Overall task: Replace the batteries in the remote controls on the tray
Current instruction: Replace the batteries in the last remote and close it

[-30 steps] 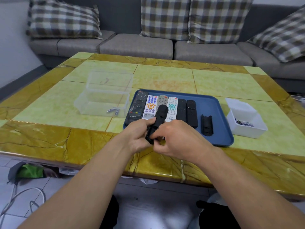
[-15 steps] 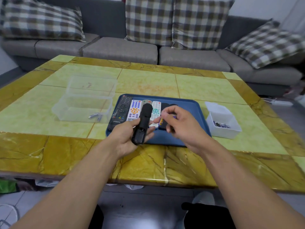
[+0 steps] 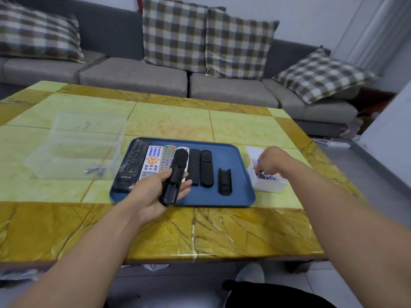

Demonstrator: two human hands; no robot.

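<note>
My left hand (image 3: 153, 192) holds a black remote (image 3: 174, 175) back side up over the front of the blue tray (image 3: 235, 196); its battery bay at the near end lies uncovered. On the tray lie several remotes: a black one (image 3: 131, 167) at the left, a white one (image 3: 152, 161), a grey one (image 3: 166, 157) and two black ones (image 3: 205, 167). A loose black battery cover (image 3: 224, 181) lies on the tray's right part. My right hand (image 3: 270, 162) is over the white box of batteries (image 3: 270, 185), pinching a battery (image 3: 258, 161) in its fingertips.
A clear plastic container (image 3: 75, 147) with a few loose batteries (image 3: 95, 171) inside stands left of the tray on the yellow-green marble table (image 3: 178, 121). A grey sofa (image 3: 133, 74) with checked cushions runs behind the table.
My right hand left the held remote and moved right to the white battery box. The left hand kept the black remote and opened its palm upward. The view shifted right.
</note>
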